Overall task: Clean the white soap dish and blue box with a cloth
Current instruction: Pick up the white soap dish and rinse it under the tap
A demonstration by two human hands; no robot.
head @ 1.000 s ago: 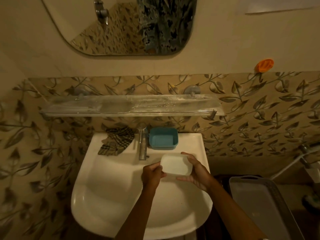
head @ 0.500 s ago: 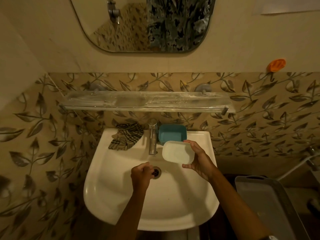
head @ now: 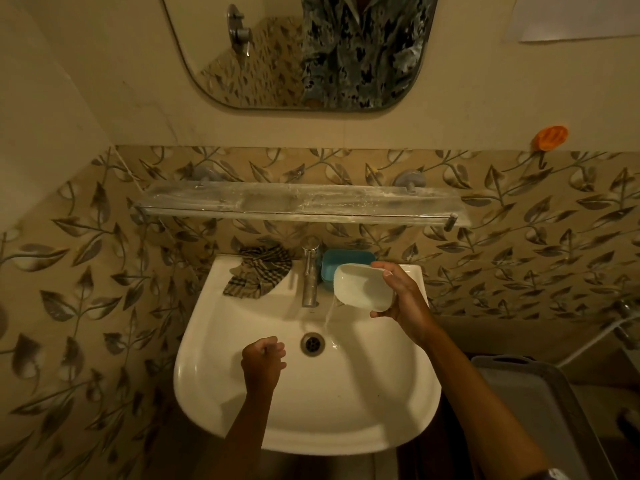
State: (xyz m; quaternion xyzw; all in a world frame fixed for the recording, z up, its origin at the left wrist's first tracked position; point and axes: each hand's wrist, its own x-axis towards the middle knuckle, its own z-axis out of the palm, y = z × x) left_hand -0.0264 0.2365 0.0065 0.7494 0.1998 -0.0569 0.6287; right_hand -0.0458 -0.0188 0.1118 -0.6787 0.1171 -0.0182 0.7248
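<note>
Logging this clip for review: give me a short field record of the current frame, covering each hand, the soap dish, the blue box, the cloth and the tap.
right hand: holds the white soap dish tilted over the sink
water: a thin stream runs from the dish's low corner toward the drain
left hand: loosely closed, empty, over the basin
blue box: on the sink ledge right of the tap, partly behind the dish
checked cloth: bunched on the ledge left of the tap, untouched
tap: no water visible from the spout
</note>
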